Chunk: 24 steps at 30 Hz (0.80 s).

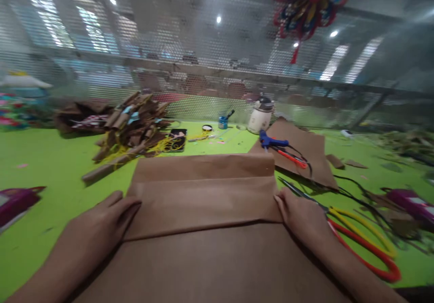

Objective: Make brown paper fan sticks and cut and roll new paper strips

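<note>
A large sheet of brown kraft paper (210, 262) lies in front of me, its far part folded over toward me in a wide flap with a crease across it. At the flap's left edge, my left hand (101, 217) is closed, thumb and fingers pinching the paper. On the opposite edge, my right hand (298, 210) pinches the paper the same way. Scissors (328, 212) with one yellow and one red handle lie beside and partly behind my right wrist. The underside of the flap is hidden.
On the green table (64, 158), rolled brown paper pieces with yellow string (132, 131) stand back left. A blue glue gun (273, 141) rests on a brown paper piece (305, 144), back right. Beyond are a white jar (260, 117) and a small blue pot (223, 122).
</note>
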{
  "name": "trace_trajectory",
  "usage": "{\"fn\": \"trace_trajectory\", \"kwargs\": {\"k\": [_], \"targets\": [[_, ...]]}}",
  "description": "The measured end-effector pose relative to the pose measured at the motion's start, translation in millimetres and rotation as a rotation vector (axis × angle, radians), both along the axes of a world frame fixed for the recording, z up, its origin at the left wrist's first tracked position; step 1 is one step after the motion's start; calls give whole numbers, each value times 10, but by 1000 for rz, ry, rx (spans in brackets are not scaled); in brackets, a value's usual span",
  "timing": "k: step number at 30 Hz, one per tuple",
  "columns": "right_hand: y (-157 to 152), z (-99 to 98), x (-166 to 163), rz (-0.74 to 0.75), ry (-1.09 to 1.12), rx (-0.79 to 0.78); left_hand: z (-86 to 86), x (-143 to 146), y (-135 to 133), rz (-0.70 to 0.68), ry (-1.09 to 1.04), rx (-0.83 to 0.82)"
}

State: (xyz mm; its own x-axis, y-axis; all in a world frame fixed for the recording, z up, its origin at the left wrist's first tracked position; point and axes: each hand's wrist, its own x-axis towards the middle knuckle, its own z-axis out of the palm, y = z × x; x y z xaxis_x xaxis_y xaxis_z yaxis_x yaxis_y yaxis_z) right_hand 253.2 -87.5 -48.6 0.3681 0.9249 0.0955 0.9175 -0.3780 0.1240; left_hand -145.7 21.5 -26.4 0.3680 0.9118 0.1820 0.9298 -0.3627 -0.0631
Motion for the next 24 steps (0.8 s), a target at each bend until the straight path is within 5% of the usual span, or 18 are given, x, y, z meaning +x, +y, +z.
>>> {"fn": "trace_trajectory", "kwargs": {"k": [4,14,19,24], "targets": [[-13,-24,12,20,-8,-35,148,104,-87,16,88,-35],[-28,-101,56,33,-25,-75,152,66,-160,-25,65,106],[-31,-66,29,36,-36,-87,84,36,-114,-306,-65,95],[-32,9,1,31,-51,-78,136,96,-63,-553,33,-45]]}}
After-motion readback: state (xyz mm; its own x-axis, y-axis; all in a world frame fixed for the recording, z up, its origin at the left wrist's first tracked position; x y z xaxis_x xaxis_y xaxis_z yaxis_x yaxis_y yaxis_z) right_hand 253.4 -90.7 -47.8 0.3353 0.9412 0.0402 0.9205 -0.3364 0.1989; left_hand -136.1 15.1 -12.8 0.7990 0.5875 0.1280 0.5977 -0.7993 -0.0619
